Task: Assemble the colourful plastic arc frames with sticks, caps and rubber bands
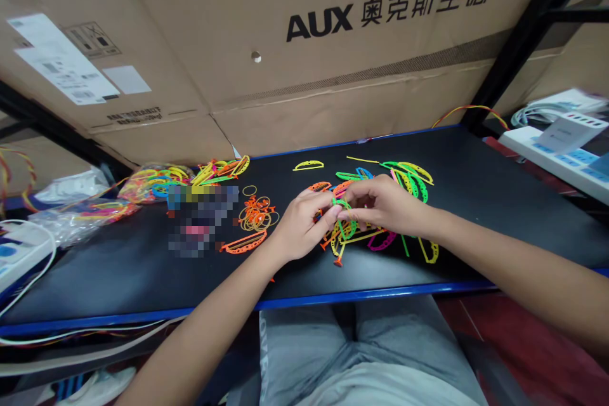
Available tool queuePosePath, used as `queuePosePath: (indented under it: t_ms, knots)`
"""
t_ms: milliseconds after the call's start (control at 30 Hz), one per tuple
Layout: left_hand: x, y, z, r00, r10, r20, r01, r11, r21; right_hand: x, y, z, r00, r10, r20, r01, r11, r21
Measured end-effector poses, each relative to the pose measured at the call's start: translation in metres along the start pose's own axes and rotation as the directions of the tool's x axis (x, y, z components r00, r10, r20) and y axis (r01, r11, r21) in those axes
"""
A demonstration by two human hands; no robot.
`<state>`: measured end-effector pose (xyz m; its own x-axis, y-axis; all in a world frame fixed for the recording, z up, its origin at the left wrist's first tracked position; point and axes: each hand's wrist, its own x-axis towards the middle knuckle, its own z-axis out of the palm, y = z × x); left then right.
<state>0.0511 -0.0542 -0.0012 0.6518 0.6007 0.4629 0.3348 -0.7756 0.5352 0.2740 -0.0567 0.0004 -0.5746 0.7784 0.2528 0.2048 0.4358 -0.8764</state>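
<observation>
My left hand and my right hand meet over a pile of colourful plastic toy bows. Between them, both hands pinch a green toy bow with their thumbs and fingers; the fingers cover part of it. Around and under the hands lie yellow, green, pink and orange bows, among them a yellow bow at the right. An orange suction-cup dart pokes out below. Left of my left hand, an orange bow rests near loose rubber bands mixed with small orange pieces.
Clear bags of bows sit at the left on the black table. Behind stands a large cardboard box. A single yellow bow lies toward the back. White power strips flank the table. A blurred-out patch hides something left of centre.
</observation>
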Motion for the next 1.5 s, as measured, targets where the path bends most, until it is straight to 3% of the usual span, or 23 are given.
queuePosePath:
  t_ms: [267, 733, 867, 967, 1067, 1267, 1500]
  knots:
    - [0.000, -0.004, 0.003, 0.997, 0.063, 0.053, -0.064, 0.998, 0.018, -0.003, -0.005, 0.002, 1.000, -0.023, 0.002, 0.023, 0.986, -0.167]
    - [-0.002, -0.003, 0.005, 0.997, 0.076, -0.010, -0.076, 0.997, 0.005, -0.003, -0.006, 0.005, 0.997, -0.050, 0.057, 0.063, 0.962, -0.264]
    - [-0.002, 0.001, 0.004, 0.999, -0.013, -0.048, 0.007, 0.991, -0.135, -0.003, -0.007, 0.006, 1.000, -0.023, 0.009, 0.024, 0.988, -0.150]
    - [-0.001, 0.003, 0.003, 0.983, -0.163, -0.086, 0.132, 0.947, -0.294, -0.004, -0.009, 0.008, 0.997, 0.075, -0.027, -0.074, 0.997, 0.028]
    - [0.002, 0.001, 0.004, 0.959, -0.247, -0.143, 0.159, 0.878, -0.451, -0.003, -0.010, 0.009, 0.979, 0.202, -0.008, -0.196, 0.957, 0.212]
    - [0.007, -0.004, 0.005, 0.938, -0.309, -0.158, 0.166, 0.799, -0.578, 0.002, -0.007, 0.015, 0.947, 0.293, 0.132, -0.321, 0.844, 0.430]
    - [0.009, -0.005, 0.006, 0.941, -0.311, -0.134, 0.168, 0.772, -0.613, 0.004, -0.009, 0.022, 0.933, 0.316, 0.172, -0.359, 0.786, 0.504]
